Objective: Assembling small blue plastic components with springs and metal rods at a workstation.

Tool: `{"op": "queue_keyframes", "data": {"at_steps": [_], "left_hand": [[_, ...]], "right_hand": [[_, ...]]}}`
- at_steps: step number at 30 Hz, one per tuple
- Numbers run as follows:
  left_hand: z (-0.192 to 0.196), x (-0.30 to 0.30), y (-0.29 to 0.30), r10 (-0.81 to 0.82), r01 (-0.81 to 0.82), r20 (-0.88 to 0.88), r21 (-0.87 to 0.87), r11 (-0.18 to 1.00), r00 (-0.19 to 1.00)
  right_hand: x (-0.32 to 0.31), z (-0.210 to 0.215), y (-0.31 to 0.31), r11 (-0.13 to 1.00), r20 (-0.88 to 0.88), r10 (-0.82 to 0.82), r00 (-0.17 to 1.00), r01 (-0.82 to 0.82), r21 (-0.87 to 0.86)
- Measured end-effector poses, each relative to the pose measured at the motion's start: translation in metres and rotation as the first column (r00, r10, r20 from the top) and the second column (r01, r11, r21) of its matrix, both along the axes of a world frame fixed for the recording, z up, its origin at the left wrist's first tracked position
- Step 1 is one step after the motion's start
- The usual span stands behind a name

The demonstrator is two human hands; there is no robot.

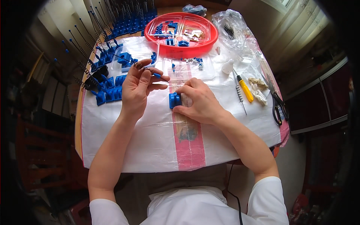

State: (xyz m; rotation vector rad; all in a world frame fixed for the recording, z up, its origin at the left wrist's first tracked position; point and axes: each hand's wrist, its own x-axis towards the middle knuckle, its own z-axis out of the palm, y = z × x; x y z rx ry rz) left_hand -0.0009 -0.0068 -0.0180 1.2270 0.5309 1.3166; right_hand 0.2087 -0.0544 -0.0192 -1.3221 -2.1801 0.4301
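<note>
My left hand (135, 92) is raised over the table, its thumb and first fingers closed on a thin dark rod with a coil spring (137, 65) round it. A small blue plastic sleeve (157, 75) shows on the rod just past the fingertips. Lower on the table, my right hand (200, 100) grips a blue plastic block (173, 100) between thumb and fingers; part of the block is hidden by the hand. Beyond both hands lies a clear plastic lid (206, 72) with small blue and silvery parts on it.
A red oval tray (213, 37) of small parts stands at the back. Blue bases with upright springs (127, 26) crowd the back left; more blue blocks (108, 95) line the left edge. To the right lie a yellow-handled screwdriver (245, 90), a loose spring (238, 93) and black scissors (277, 107).
</note>
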Motion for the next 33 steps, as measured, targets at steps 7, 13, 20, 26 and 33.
{"op": "queue_keyframes", "data": {"at_steps": [7,13,20,26,33], "left_hand": [[0.001,0.003,-0.001,0.014,-0.013,-0.051,0.029,0.999,0.999],[-0.004,-0.003,0.004,0.083,-0.075,-0.079,0.099,0.992,0.993],[-0.008,0.002,0.002,0.187,-0.157,-0.207,0.151,0.976,0.960],[-0.010,0.004,0.000,0.193,-0.160,-0.223,0.159,0.974,0.956],[-0.007,-0.001,-0.001,0.189,-0.158,-0.198,0.163,0.974,0.962]], "right_hand": [[0.004,0.003,0.001,1.000,-0.045,0.010,0.999,-0.010,0.015],[0.037,0.038,-0.001,1.000,-0.041,-0.009,0.999,0.010,0.026],[0.111,0.077,0.008,0.820,0.161,-0.568,0.808,0.573,0.016],[0.138,0.032,0.044,0.820,0.070,-0.559,0.826,0.563,-0.104],[0.137,0.031,0.057,0.808,0.088,-0.546,0.833,0.552,-0.207]]}}
